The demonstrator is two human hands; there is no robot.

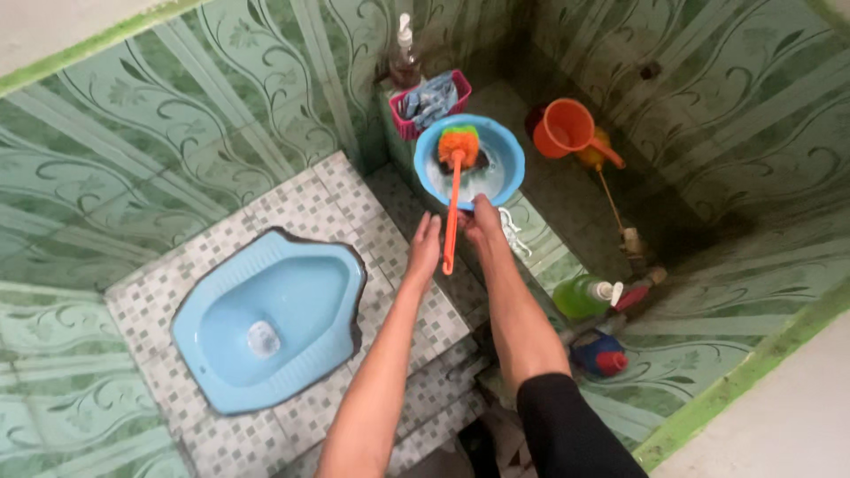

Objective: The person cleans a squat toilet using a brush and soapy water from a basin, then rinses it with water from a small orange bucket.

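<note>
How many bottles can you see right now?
3: a pump bottle behind the pink basket, a green bottle lying on the ledge, and a blue bottle below it. Others may be hidden.

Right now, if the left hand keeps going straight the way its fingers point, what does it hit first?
Probably the blue basin, at its near rim; the left hand points up at it, just left of the orange brush handle. Depth unclear.

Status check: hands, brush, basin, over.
Right hand grips basin rim. Left hand open beside brush handle. Brush head rests in basin. Nothing blocking.
</note>
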